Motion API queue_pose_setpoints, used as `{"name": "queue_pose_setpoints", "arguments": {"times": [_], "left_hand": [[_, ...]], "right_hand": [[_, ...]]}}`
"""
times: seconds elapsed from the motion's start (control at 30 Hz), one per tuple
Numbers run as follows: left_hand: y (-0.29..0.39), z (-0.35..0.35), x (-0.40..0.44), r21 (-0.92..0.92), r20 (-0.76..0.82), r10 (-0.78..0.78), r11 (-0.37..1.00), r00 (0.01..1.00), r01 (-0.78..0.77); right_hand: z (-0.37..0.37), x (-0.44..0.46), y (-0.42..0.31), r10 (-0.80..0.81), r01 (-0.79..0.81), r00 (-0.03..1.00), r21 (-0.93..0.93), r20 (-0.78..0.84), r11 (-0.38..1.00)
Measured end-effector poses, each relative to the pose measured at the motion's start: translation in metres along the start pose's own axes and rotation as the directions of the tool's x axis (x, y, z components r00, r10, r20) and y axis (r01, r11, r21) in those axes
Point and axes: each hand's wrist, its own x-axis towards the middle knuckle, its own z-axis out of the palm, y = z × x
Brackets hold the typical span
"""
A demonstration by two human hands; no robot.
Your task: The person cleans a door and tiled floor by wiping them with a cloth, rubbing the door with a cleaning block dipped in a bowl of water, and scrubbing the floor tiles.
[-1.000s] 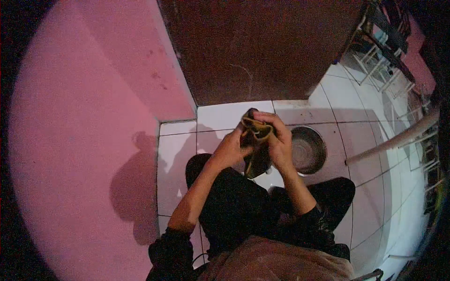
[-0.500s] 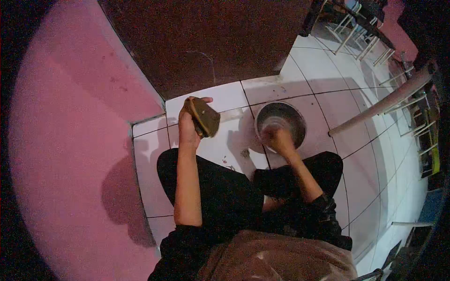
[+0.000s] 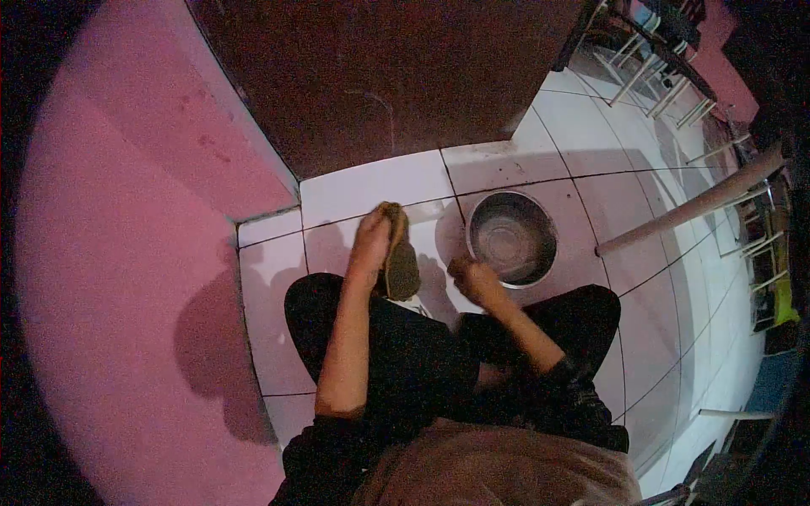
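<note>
My left hand (image 3: 373, 240) is closed around one side of a brown shoe (image 3: 402, 268), held tilted above the floor with its tan edge toward my wrist. My right hand (image 3: 477, 282) is beside the near left rim of a round metal pot (image 3: 547, 257). Its fingers are curled together, and what they hold, if anything, is too small and blurred to make out. The pot stands on the tiles, with a paler round patch at its bottom.
A pink wall (image 3: 126, 253) runs along the left. Ahead is a dark brown panel (image 3: 380, 76). White floor tiles (image 3: 363, 181) lie in front of my crossed legs. A pale pole (image 3: 675, 217) slants in from the right, with metal-legged stools (image 3: 637, 72) behind.
My right hand has come out of the pot and moved left, toward the shoe. My left hand has turned the shoe, which now points down toward my legs. The view has shifted slightly.
</note>
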Motion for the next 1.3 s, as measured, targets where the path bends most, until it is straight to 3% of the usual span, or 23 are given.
{"name": "queue_pose_setpoints", "arguments": {"times": [0.03,0.07,0.13,0.2,0.23,0.27,0.47,0.57,0.63,0.77,0.87,0.97,1.03,1.07,1.17,1.27,1.3], "left_hand": [[-0.01,0.001,0.004,0.269,0.053,0.132,0.953,0.99,-0.142],[-0.033,0.006,0.009,0.402,0.043,0.145,0.903,0.989,-0.15],[-0.015,0.023,0.0,0.651,0.142,0.042,0.748,0.989,-0.126],[0.021,0.042,-0.02,0.766,0.257,-0.049,0.619,0.965,-0.172],[0.005,0.045,-0.01,0.735,0.341,-0.106,0.649,0.934,-0.195],[0.01,0.049,-0.018,0.727,0.384,-0.066,0.637,0.921,-0.258],[-0.027,0.052,-0.009,0.781,0.52,-0.171,0.493,0.837,-0.384],[-0.042,0.054,-0.004,0.781,0.538,-0.2,0.483,0.819,-0.396],[-0.052,0.052,0.002,0.759,0.565,-0.161,0.487,0.809,-0.433],[-0.053,0.053,0.004,0.787,0.535,-0.187,0.464,0.824,-0.406],[-0.042,0.054,0.002,0.799,0.526,-0.241,0.467,0.815,-0.378],[-0.04,0.054,0.002,0.805,0.529,-0.242,0.447,0.813,-0.39],[-0.038,0.055,0.001,0.813,0.503,-0.245,0.459,0.829,-0.358],[-0.037,0.055,0.0,0.818,0.489,-0.247,0.464,0.836,-0.342],[-0.038,0.055,0.0,0.829,0.481,-0.257,0.444,0.838,-0.34],[-0.044,0.054,0.002,0.825,0.488,-0.244,0.441,0.838,-0.353],[-0.046,0.053,0.003,0.818,0.5,-0.233,0.445,0.834,-0.366]], "right_hand": [[-0.032,-0.001,-0.013,0.075,-0.072,0.997,0.113,-0.028,0.991],[-0.039,0.002,0.001,0.063,-0.047,0.985,0.105,-0.161,0.993],[-0.051,0.005,0.044,0.06,-0.036,0.953,0.087,-0.297,0.996],[-0.044,0.009,0.106,0.109,-0.114,0.959,-0.003,-0.262,0.993],[-0.027,0.015,0.145,0.152,-0.175,0.962,-0.086,-0.229,0.981],[-0.014,0.02,0.171,0.196,-0.231,0.96,-0.171,-0.201,0.958],[0.037,0.009,0.214,0.038,-0.061,0.998,-0.481,-0.057,0.875],[0.076,0.012,0.27,-0.126,0.0,0.928,-0.339,-0.35,0.941],[0.062,0.021,0.253,-0.007,-0.06,0.909,-0.148,-0.416,0.987],[-0.022,0.01,0.157,0.141,-0.069,0.906,0.189,-0.399,0.98],[-0.037,0.014,0.148,0.321,-0.245,0.869,0.236,-0.378,0.94],[-0.003,0.014,0.207,0.42,-0.21,0.879,0.606,-0.227,0.767],[0.007,0.016,0.211,0.211,-0.176,0.913,0.13,-0.348,0.976],[0.013,0.016,0.212,0.09,-0.146,0.927,-0.131,-0.363,0.981],[0.092,0.022,0.265,0.202,-0.1,0.897,0.266,-0.393,0.959],[0.039,0.016,0.231,-0.099,-0.001,0.918,-0.251,-0.385,0.968],[0.03,0.015,0.216,0.057,-0.073,0.914,-0.025,-0.401,0.997]]}}
